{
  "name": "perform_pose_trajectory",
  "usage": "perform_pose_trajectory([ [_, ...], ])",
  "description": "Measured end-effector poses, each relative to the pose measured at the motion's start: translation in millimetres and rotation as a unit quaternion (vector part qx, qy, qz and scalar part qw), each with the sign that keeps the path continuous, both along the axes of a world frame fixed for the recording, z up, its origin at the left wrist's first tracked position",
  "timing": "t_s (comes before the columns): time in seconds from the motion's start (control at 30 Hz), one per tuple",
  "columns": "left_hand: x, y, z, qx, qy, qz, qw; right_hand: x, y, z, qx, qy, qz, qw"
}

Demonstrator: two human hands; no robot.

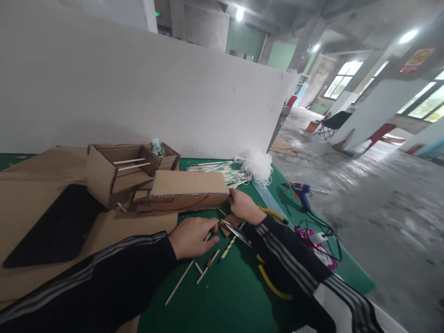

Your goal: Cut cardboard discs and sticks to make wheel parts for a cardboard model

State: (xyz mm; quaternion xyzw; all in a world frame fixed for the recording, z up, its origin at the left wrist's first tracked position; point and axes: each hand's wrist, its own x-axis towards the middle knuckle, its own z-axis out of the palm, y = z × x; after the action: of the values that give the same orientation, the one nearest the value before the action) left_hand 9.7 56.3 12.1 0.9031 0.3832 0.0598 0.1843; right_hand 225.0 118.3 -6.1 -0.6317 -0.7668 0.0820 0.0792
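Observation:
My left hand (194, 236) is over the green table, thumb and fingers curled around a thin wooden stick (179, 283) that slants down toward me. My right hand (244, 206) is at the right end of a closed cardboard box (190, 184). Its fingers are bent together against the box's corner, and what they grip is hidden. Between the hands lie scissors (237, 232), a small cardboard scrap (231, 223) and a yellow patterned pen-like rod (228, 249). A short stick with a brown piece on it (209, 265) rests below my left hand.
An open cardboard box (104, 173) with sticks across it stands left, near a black flat panel (55, 226). Bundled sticks (225, 172) and white string (258, 166) are at the back. A blue glue gun (301, 192), its cable and yellow-handled pliers (272, 212) lie right.

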Motion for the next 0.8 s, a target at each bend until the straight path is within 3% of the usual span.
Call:
perform_pose_trajectory([
  [0.5, 2.1, -1.9, 3.9, 0.005, 0.017, 0.009, 1.000, -6.7, -2.1, -0.1, -0.019, -0.007, -0.001, 1.000],
  [0.8, 1.9, -2.2, 2.7, 0.013, 0.025, 0.002, 1.000, -1.3, -0.2, 0.3, -0.021, 0.082, -0.029, 0.996],
])
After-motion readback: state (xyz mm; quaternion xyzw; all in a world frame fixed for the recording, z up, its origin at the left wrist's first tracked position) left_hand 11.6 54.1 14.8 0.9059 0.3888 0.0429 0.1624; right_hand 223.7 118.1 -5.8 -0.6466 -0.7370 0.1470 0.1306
